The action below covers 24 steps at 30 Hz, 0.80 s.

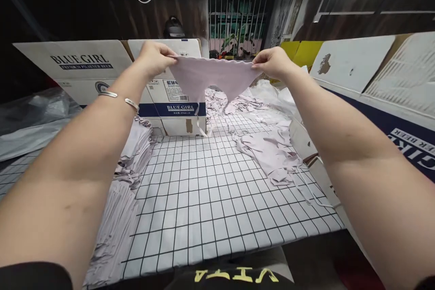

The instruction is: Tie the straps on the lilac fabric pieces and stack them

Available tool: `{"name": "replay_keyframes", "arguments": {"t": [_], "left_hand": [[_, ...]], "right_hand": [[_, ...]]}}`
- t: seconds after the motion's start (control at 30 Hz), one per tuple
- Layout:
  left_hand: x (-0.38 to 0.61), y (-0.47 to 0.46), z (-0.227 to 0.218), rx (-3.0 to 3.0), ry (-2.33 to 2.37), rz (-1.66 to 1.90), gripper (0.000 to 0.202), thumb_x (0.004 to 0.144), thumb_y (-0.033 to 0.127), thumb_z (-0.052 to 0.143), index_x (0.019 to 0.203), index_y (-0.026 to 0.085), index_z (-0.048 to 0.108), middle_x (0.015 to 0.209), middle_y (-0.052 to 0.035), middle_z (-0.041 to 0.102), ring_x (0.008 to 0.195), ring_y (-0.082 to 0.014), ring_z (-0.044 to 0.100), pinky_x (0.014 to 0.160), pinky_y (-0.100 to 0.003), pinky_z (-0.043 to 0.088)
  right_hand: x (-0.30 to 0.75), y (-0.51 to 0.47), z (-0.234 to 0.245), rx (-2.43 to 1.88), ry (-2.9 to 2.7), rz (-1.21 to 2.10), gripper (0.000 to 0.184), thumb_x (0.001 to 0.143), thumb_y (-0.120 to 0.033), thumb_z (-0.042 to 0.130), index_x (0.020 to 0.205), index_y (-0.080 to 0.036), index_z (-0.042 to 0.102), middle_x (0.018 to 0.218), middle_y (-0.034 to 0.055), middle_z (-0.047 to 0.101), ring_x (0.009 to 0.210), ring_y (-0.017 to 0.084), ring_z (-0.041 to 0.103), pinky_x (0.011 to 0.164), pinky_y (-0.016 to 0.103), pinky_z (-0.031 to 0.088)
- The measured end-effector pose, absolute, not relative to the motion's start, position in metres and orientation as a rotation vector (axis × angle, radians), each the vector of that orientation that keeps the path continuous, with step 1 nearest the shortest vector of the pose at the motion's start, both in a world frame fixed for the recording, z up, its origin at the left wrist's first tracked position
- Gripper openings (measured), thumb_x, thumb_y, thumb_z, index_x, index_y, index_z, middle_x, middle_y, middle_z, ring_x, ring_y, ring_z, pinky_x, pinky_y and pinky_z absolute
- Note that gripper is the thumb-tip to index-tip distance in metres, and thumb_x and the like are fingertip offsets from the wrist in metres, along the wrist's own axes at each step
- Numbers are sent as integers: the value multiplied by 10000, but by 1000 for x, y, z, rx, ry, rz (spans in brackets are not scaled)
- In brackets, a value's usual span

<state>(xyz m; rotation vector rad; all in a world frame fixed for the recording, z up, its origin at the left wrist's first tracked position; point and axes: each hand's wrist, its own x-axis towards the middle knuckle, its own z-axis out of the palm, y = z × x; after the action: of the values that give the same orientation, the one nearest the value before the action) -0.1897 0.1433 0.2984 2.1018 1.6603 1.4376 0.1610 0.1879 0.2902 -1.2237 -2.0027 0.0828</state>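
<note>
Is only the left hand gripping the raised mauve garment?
No, the left hand and right hand each pinch an opposite end of the mauve garment's upper edge.

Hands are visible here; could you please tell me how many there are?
2: the left hand pinches one top corner of the lilac fabric piece, and the right hand pinches the other. No others show.

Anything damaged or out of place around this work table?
Mildly: the white carton on the right has a ragged brown patch, as if its surface tore away. Loose lilac pieces lie crumpled on the gridded cloth, unlike the neater stack across from them. Nothing looks spilled.
</note>
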Motion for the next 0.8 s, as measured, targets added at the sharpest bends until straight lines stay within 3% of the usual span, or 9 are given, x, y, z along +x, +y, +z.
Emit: {"name": "replay_keyframes", "arguments": {"t": [0.13,0.23,0.3,0.47,0.57,0.7,0.8], "left_hand": [[-185,99,257,2142,1718,1308,217,774,121,690,969,26,696,844,-32,660,799,-117,541,867,-368,448],[-181,45,175,2254,1809,1043,106,748,113,687,821,155,752,850,-35,692,820,-179,563,857,-403,438],[-177,3,112,2381,1793,775,161,762,84,632,741,198,744,802,-29,697,867,-222,569,889,-470,380],[-172,-97,3,2410,1574,549,290,843,96,472,832,233,728,760,-39,666,816,-221,565,770,-416,348],[-172,-137,-12,2342,1532,565,316,858,161,442,863,306,723,736,-39,653,775,-239,564,748,-434,339],[-174,-157,-1,2167,1451,431,201,796,293,564,894,394,708,805,-38,668,825,-299,582,759,-479,345],[-175,-131,13,1988,1534,546,145,805,411,593,873,346,704,898,-49,676,895,-286,595,824,-448,376]], "right_hand": [[169,160,250,-1188,-2059,82,126,810,-153,691,899,-69,719,895,78,677,797,136,585,807,361,510],[180,119,171,-1171,-2191,118,81,832,-143,654,860,-147,730,876,68,682,807,176,598,802,391,508],[189,83,111,-1123,-2345,190,111,842,-124,623,829,-155,729,847,72,683,783,183,607,785,378,495],[207,-17,8,-1113,-2495,262,164,913,-211,543,912,-209,708,874,76,667,861,228,590,827,413,427],[215,-59,-3,-1163,-2476,351,200,936,-274,504,954,-258,702,866,80,661,848,234,584,836,425,413],[218,-79,12,-1243,-2542,631,131,876,-330,593,914,-303,714,874,83,671,857,260,591,813,441,435],[199,-66,27,-1247,-2499,822,143,855,-373,616,919,-280,703,928,90,665,885,260,602,774,416,478]]}}
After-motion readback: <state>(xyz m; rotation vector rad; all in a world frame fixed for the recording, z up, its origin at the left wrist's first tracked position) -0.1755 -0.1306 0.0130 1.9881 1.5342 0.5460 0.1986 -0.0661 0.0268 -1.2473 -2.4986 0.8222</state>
